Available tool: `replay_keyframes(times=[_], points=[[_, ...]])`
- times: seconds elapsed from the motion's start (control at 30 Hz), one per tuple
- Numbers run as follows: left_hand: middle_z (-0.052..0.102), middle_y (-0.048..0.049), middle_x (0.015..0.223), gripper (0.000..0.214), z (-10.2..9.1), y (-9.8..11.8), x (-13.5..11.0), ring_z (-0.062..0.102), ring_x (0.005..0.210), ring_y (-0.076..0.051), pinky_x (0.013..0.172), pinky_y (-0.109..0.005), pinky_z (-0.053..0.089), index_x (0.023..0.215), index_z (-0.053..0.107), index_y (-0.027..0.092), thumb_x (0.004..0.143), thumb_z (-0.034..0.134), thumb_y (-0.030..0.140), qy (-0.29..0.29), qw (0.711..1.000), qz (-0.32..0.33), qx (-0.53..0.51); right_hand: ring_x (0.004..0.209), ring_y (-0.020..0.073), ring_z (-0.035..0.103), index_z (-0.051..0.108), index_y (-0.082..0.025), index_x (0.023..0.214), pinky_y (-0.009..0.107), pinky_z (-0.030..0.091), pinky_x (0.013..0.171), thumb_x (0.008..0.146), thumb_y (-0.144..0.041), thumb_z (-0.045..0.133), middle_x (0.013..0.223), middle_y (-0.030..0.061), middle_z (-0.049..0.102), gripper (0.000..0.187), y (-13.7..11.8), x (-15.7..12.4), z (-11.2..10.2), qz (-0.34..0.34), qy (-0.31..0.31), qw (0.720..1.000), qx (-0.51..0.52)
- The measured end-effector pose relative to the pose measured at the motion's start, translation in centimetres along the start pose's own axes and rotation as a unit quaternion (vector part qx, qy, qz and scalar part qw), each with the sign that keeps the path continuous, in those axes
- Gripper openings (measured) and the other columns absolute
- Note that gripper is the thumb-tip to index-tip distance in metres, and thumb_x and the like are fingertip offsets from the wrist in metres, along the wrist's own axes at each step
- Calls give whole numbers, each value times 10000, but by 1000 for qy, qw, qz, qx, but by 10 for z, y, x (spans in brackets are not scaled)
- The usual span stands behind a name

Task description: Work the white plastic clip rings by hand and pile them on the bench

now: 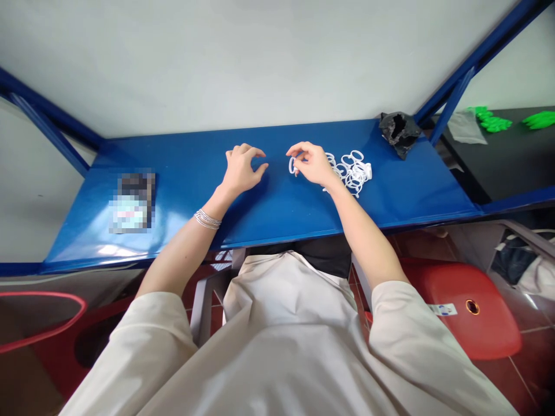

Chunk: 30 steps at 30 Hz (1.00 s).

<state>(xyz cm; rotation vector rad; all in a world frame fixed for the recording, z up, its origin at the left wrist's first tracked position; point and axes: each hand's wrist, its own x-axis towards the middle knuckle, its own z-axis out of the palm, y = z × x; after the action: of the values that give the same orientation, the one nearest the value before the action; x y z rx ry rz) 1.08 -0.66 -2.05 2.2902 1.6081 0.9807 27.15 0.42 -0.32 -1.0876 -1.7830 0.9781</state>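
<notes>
My right hand (pixel 311 163) pinches a small white plastic ring (pixel 291 166) between thumb and fingers, above the blue table (pixel 191 156). Beside that wrist, to the right, lies a loose pile of similar white rings (pixel 356 171), partly covered by my forearm. My left hand (pixel 243 167) hovers over the table to the left of the ring. Its thumb and index finger are apart with nothing between them. A silvery bracelet circles the left wrist.
A crumpled black plastic bag (pixel 399 133) stands at the table's back right corner. On the left lies a pixelated item (pixel 132 202). Blue frame bars rise at both sides. A red stool (pixel 468 312) is at the lower right; bright green pieces (pixel 494 121) lie on a dark neighbouring table.
</notes>
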Motion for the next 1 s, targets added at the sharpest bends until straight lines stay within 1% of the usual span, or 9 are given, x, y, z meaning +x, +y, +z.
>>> replay_keyframes(times=[0.17,0.27,0.37,0.47,0.57,0.67,0.73,0.87,1.0], points=[[794,-98,1189,277,-3,22,-4,697,1168,-331,1140,-537,516,1168,794,243,935,799,391,-73,989,97,-80,749,186,713,749,-238,1009,398,675,798,883,-234,802,1054,53,748,136,-6,-3,10,2,-20,996,83],[798,-93,1179,230,-4,30,-6,707,1148,-310,1131,-537,523,1126,824,245,938,811,377,-85,983,125,-104,739,186,718,741,-238,982,397,669,794,881,-285,840,992,41,748,149,-3,-3,13,5,-23,992,126],[806,-96,1184,180,-4,33,-7,721,1160,-305,1123,-539,524,1085,843,248,948,811,360,-83,980,139,-116,749,173,723,753,-236,973,365,658,780,854,-293,862,1001,33,754,171,-1,-2,15,22,-21,989,144],[833,-88,1145,171,-4,33,-7,738,1125,-297,1087,-522,543,1071,844,255,953,811,374,-93,977,143,-125,737,153,708,769,-232,962,329,648,753,828,-262,855,1001,26,767,162,-2,-3,17,39,-23,987,152],[855,-81,1065,185,-1,32,-6,746,1034,-276,1032,-475,564,1043,842,258,963,807,420,-98,977,139,-129,736,148,707,776,-222,941,311,642,735,811,-206,831,984,22,779,143,-4,-4,20,59,-29,985,160],[849,-63,969,217,1,32,-6,734,908,-243,977,-431,568,970,836,259,947,837,474,-90,977,135,-136,748,158,726,778,-211,921,329,655,761,805,-149,807,941,19,783,134,-5,-5,22,78,-40,981,174],[836,-50,915,226,2,32,-7,702,791,-211,890,-392,565,944,833,257,934,855,482,-89,977,128,-146,752,169,740,779,-209,909,350,672,789,801,-129,810,899,13,779,138,-4,-4,23,87,-42,979,178],[826,-46,876,174,3,31,-8,594,609,-149,695,-318,496,978,843,236,948,823,406,-96,976,102,-166,767,189,763,778,-218,889,393,706,850,793,-150,847,862,7,772,137,-4,-4,24,89,-32,979,181],[795,-33,807,133,5,29,-9,563,576,-138,648,-297,452,971,825,218,943,792,343,-90,977,84,-173,798,196,760,765,-225,871,421,722,883,803,-217,882,930,28,786,136,-6,-5,23,68,-23,981,178]])
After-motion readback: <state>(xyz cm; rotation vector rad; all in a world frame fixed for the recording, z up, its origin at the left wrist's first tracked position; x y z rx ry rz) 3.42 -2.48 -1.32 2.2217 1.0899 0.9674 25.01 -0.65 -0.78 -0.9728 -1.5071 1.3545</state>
